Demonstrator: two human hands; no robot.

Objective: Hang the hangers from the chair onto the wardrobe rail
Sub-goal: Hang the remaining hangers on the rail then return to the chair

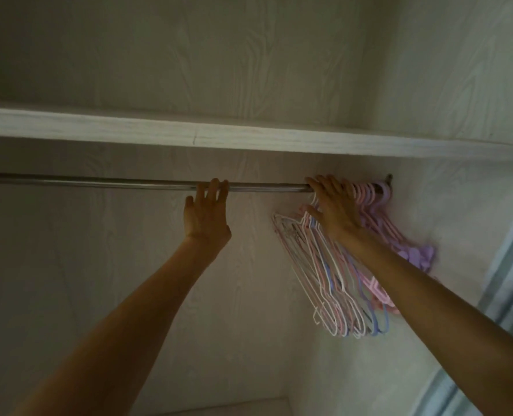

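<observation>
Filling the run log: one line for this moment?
left hand on rail | right hand pressing hangers | bunch hung at rail's right end

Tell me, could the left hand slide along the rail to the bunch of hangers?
Probably yes. The left hand has its fingers on the rail, and the stretch of rail toward the hangers is bare until the right hand, which already lies on them.
</observation>
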